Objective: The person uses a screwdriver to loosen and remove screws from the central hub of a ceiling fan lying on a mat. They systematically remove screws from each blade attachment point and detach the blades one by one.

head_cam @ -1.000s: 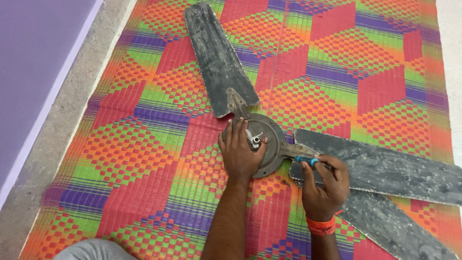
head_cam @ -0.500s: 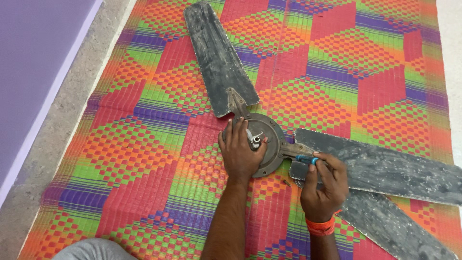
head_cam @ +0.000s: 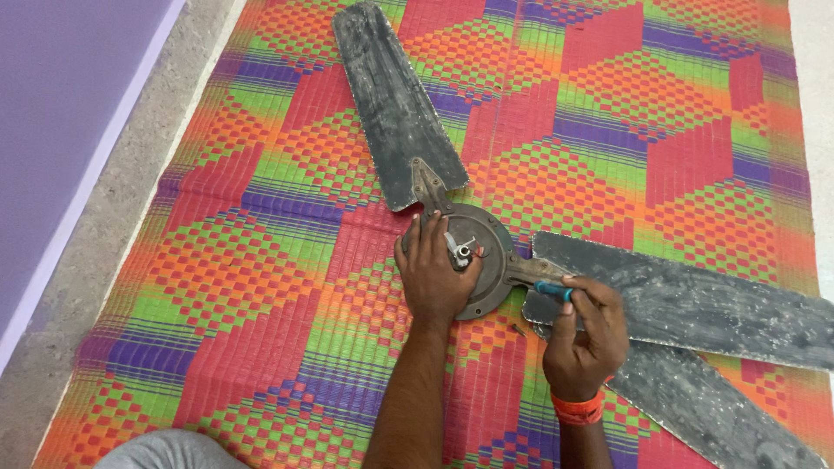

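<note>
A: Where does the work stand?

B: The dusty grey ceiling fan [head_cam: 473, 252] lies flat on the bright woven plastic mat [head_cam: 261, 287], its round metal motor hub just right of centre frame. All three blades appear to be still attached: one long grey blade [head_cam: 391, 104] runs to the upper middle, a second blade [head_cam: 695, 300] to the right edge, a third blade [head_cam: 704, 399] toward the lower right corner.

A: And the hands?

B: The left hand [head_cam: 434, 278] lies flat and spread on the hub's left side, fingers extended, pressing rather than gripping. The right hand [head_cam: 586, 334] is curled closed round a small blue-handled screwdriver [head_cam: 552, 291], held at the metal bracket where the right-hand blade meets the hub.

A: So how far along?

B: Early, I judge. No blade is off. A small dark screw-like bit [head_cam: 519, 329] lies on the mat just below the hub, though I cannot tell what it is. The other brackets look untouched.

A: Anything in the way?

B: The two right-hand blades overlap just beside the right hand, crowding the bracket. The short metal shaft stub [head_cam: 460, 252] stands up at the hub's centre, beside the left fingertips. Bare speckled concrete floor [head_cam: 122, 200] and a purple wall [head_cam: 61, 104] fill the left of the frame; a grey-clad knee [head_cam: 165, 452] shows at the bottom edge.
</note>
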